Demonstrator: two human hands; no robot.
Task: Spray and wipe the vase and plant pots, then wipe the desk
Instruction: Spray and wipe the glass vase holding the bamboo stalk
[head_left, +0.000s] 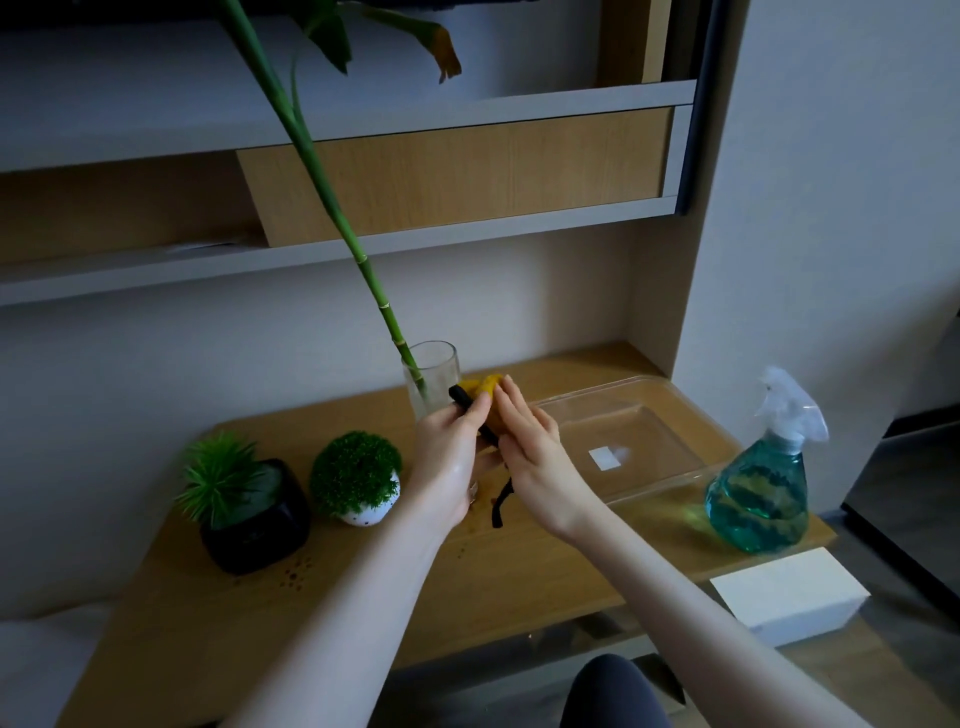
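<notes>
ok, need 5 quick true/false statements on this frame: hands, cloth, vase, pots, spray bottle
1. The spray bottle stands on the desk, in neither hand. True.
2. The glass vase holds a green stalk. True.
3. The left hand holds nothing. False: it grips the yellow cloth with black trim.
4. The two plant pots stand right of the clear tray. False: the black pot and white pot stand left of it.
5. The right hand has straight fingers against the cloth. True.
</notes>
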